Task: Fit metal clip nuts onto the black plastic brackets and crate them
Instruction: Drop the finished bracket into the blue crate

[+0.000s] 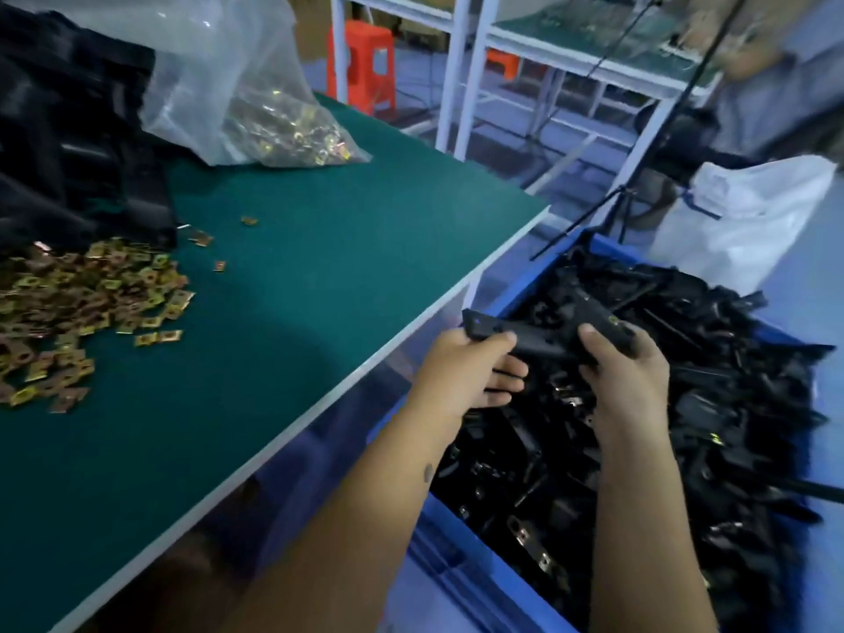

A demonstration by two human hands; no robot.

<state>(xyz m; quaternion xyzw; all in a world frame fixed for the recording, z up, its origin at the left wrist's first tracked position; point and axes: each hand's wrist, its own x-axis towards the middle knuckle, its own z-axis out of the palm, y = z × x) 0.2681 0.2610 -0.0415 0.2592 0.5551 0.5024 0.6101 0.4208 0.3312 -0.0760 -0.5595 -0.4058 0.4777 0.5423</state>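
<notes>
Over the blue crate [456,541], both my hands hold one black plastic bracket [548,338]. My left hand [461,372] grips its left end with thumb on top and fingers underneath. My right hand [625,376] grips its right end, where a small brass clip nut [613,319] shows. The crate is heaped with black brackets [685,427], some showing metal clips. A pile of loose brass clip nuts [68,312] lies on the green table [319,267] at the left.
A clear plastic bag [255,98] with more clip nuts lies at the table's back. A heap of black brackets [64,130] fills the table's far left. A white sack [740,221] stands beyond the crate. An orange stool [363,66] and white-framed benches stand behind.
</notes>
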